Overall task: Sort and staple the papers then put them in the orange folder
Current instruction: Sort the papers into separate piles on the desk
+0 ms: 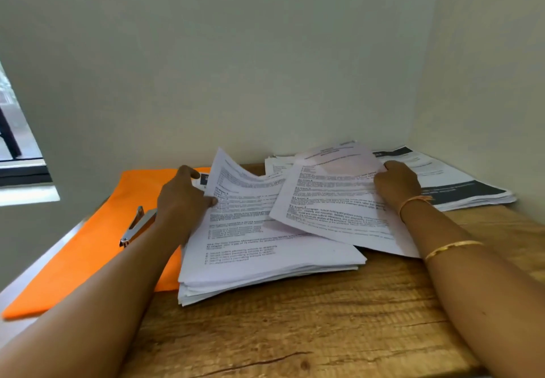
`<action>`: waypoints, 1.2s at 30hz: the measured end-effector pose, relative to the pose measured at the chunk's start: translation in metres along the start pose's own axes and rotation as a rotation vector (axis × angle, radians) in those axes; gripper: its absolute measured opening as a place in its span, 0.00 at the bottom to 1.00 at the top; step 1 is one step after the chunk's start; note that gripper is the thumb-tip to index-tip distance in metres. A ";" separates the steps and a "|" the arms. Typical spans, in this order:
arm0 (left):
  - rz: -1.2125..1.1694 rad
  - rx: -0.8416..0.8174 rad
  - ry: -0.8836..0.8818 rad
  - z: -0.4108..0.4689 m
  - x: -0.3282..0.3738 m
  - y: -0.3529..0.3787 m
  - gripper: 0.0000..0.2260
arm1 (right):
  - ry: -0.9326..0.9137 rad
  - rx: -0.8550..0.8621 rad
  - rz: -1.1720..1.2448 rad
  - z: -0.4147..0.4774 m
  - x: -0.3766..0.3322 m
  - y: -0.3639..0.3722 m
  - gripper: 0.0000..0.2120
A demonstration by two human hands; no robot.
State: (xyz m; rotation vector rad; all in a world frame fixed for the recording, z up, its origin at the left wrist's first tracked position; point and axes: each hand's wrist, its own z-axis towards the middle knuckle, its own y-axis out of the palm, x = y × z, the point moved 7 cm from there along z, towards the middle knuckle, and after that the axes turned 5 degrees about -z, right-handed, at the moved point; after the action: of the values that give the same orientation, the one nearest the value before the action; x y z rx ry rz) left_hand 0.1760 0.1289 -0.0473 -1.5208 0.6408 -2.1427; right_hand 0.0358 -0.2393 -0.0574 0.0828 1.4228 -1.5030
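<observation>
Your tabletop (295,333) is rough-grained, cracked wood with a dull finish. The papers (265,259) are matt, the orange folder (88,259) matt too, and the stapler (141,224) toward the left edge is glossy metal.

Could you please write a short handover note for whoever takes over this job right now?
The left hand pinches a lifted sheet at the left edge of the main stack. The right hand grips a few loose sheets over the stack's right side. The stapler lies on the flat orange folder, left of the stack; a second pile sits in the far right corner.
Done: sorting under way.
Left: finish sorting, staple, file in folder.
</observation>
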 end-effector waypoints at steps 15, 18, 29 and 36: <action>0.046 0.174 0.126 0.004 -0.002 -0.016 0.08 | -0.023 0.018 0.099 -0.001 -0.013 0.000 0.06; -0.019 0.216 0.215 0.001 0.008 -0.021 0.07 | 0.010 0.009 0.193 -0.002 -0.016 0.001 0.06; -0.343 -0.014 0.187 -0.005 0.023 0.007 0.11 | -0.130 0.009 0.407 -0.023 -0.056 0.017 0.10; -0.385 -0.060 0.187 -0.012 0.028 0.006 0.28 | -0.221 0.062 0.327 -0.028 -0.064 0.011 0.07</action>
State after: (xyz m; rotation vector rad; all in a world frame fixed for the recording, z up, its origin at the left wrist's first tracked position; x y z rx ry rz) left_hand 0.1566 0.1092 -0.0331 -1.5919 0.5077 -2.5984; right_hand 0.0583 -0.1769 -0.0320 0.1731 1.1258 -1.2441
